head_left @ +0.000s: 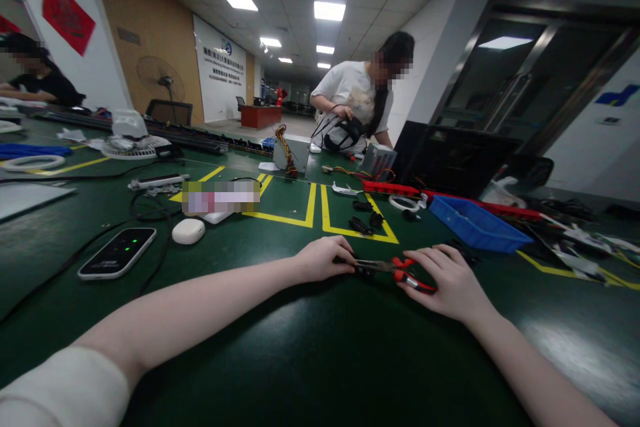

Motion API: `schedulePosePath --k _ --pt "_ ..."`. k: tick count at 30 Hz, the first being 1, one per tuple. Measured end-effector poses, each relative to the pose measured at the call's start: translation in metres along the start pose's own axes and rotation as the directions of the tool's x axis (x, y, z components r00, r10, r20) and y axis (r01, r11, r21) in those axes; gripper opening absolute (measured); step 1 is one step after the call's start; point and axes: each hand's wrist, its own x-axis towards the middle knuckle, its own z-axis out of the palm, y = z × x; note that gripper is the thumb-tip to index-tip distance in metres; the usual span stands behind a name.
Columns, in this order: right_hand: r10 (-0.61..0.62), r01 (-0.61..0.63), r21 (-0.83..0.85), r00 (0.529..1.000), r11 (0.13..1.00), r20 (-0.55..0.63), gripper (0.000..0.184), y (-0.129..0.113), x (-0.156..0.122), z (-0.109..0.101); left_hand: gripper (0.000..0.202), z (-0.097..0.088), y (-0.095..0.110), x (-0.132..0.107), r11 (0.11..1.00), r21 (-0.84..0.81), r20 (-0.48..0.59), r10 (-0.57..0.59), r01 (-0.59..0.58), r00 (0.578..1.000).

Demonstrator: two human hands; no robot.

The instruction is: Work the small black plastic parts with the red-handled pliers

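In my right hand (445,280) is a pair of needle-nose pliers (400,268) with red and black handles, its jaws pointing left. The fingers of my left hand (327,259) are pinched together at the tips of the jaws, over a small black piece (366,271) on the green table. What kind of piece it is, I cannot make out. Just beyond my hands, several small black parts (363,225) lie within a yellow-taped rectangle.
A blue bin (480,223) stands right of my right hand. Left are a white earbud case (189,231), a black-faced device (119,253) with green lights, and loose cables. Across the table (300,360) a person (357,100) holds black cables near a metal box (379,161).
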Motion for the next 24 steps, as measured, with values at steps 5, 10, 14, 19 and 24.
schedulePosePath --k 5,10,14,19,24 --pt "-0.006 0.006 -0.020 1.000 1.000 0.005 0.041 -0.0037 -0.0001 0.0004 0.018 0.0016 -0.0040 0.0012 0.999 -0.030 -0.008 -0.017 0.017 1.000" --pt "-0.030 0.030 -0.021 0.999 0.999 0.016 0.040 -0.0052 0.0005 -0.0007 0.018 0.0015 -0.0042 0.0013 0.998 -0.054 -0.020 0.010 -0.011 1.000" --pt "-0.025 0.026 -0.015 0.999 1.000 0.045 0.038 -0.0063 0.0011 -0.0009 0.017 0.0002 -0.0023 0.0008 0.999 -0.053 -0.018 0.000 -0.001 1.000" --pt "-0.018 0.018 -0.002 0.998 1.000 0.067 0.037 -0.0073 0.0020 -0.0006 0.016 -0.0008 -0.0007 0.0002 0.997 -0.075 -0.017 -0.007 0.005 1.000" --pt "-0.038 0.038 -0.002 0.997 0.999 0.072 0.036 -0.0035 0.0024 -0.0016 0.017 -0.0003 -0.0003 0.0000 0.998 -0.055 -0.021 -0.011 0.010 1.000"
